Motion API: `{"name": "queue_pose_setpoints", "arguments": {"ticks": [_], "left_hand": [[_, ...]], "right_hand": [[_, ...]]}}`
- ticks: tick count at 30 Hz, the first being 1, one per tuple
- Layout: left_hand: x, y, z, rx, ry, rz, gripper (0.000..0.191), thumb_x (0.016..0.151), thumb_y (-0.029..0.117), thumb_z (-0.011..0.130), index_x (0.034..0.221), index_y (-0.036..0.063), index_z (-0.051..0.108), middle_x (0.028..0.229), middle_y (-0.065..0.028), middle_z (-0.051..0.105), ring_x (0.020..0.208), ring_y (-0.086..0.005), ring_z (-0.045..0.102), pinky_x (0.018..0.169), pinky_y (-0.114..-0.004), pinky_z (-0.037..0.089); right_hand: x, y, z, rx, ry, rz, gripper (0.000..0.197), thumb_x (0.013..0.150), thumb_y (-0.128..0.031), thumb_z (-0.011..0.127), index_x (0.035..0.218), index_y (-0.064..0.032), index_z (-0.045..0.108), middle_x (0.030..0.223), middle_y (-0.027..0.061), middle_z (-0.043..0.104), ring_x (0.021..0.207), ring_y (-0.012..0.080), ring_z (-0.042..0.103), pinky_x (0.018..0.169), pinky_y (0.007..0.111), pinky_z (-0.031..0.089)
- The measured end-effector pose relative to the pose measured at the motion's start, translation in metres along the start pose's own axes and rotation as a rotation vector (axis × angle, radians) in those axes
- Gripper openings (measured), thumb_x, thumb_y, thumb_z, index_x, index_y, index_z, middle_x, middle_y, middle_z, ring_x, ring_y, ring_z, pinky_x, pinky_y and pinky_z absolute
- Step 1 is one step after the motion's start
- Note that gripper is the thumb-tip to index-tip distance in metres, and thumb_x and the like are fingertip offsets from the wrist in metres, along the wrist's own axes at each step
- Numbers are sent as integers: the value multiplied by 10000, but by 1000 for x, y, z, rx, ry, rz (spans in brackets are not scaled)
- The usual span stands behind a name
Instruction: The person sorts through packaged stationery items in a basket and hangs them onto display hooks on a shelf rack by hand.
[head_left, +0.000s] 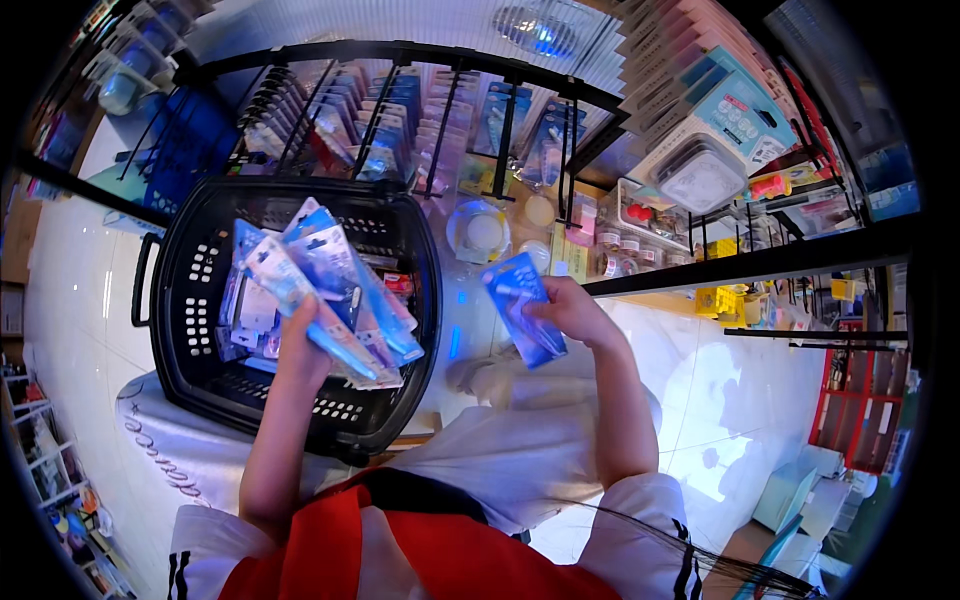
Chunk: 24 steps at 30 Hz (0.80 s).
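My left hand (304, 341) grips a fanned bunch of carded packages (330, 274), blue, white and pink, above a black plastic shopping basket (187, 375). Each card carries a slim, long item that I cannot name for certain. The basket stands at my left knee with several boxed and carded goods inside, partly hidden by the bunch. To the right of the basket, my right hand (566, 311) pinches one blue carded package (517, 300) by its right edge, thumb on top. That package is tilted and apart from the others.
Ahead, a black hook rack (405, 51) holds rows of carded packages (390, 112). At upper right hang boxed goods (705, 172) on cards, close to my right arm's side. A black rail (750, 259) juts across the right. Small jars (626, 251) stand on the low shelf.
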<state>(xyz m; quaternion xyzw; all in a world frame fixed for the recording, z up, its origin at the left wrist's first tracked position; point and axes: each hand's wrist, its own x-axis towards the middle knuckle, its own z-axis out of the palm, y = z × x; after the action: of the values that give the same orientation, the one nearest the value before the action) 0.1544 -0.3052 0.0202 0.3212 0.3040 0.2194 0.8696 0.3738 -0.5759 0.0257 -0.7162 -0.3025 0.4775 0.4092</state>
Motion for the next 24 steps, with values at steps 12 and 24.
{"name": "queue_pose_setpoints", "arguments": {"ticks": [12,24], "left_hand": [[10,-12,14,134,-196,-151,844,605,281,764,1261,64,280,1162,-86,451,1046,-240,494,867,-391,442],[12,-16,-26,386,-416,-52,682,664,267,726,1198,66,353,1096,-80,460,968,-212,504,803,-347,460]], "right_hand": [[37,11,12,456,782,-41,121,786,-5,561,900,29,587,765,30,611,631,50,513,587,205,431],[48,52,6,170,768,-20,96,787,-43,559,780,45,597,628,40,591,562,58,500,505,220,389]]}}
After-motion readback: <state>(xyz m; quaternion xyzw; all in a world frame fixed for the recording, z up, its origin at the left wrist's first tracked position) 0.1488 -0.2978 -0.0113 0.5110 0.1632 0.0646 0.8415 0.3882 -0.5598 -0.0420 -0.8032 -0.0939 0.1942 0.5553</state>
